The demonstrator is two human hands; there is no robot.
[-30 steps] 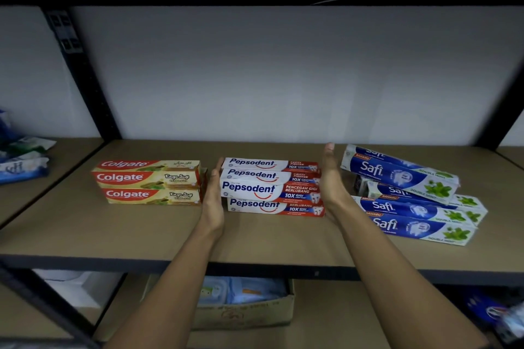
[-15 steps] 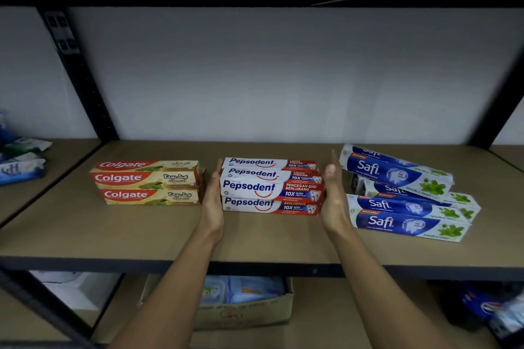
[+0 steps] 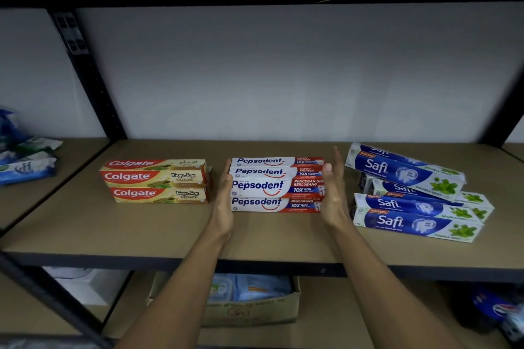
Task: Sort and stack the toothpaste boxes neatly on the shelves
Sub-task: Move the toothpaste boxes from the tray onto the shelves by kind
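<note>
- The Pepsodent boxes [image 3: 276, 184] sit stacked in the middle of the brown shelf [image 3: 85, 224], labels facing out.
- The left hand [image 3: 225, 195] stands flat, palm inward, against the stack's left end, its grip spread open with nothing held.
- The right hand [image 3: 333, 187] is upright at the right end, fingers straight, its grip also apart; I cannot tell whether the palm touches the boxes.
- The Colgate boxes [image 3: 156, 181] lie in a tidy stack just left of the left hand.
- The Safi boxes [image 3: 414, 195] are piled askew to the right, apart from the right hand.
- A cardboard box [image 3: 255, 312] rests on the lower shelf below.
</note>
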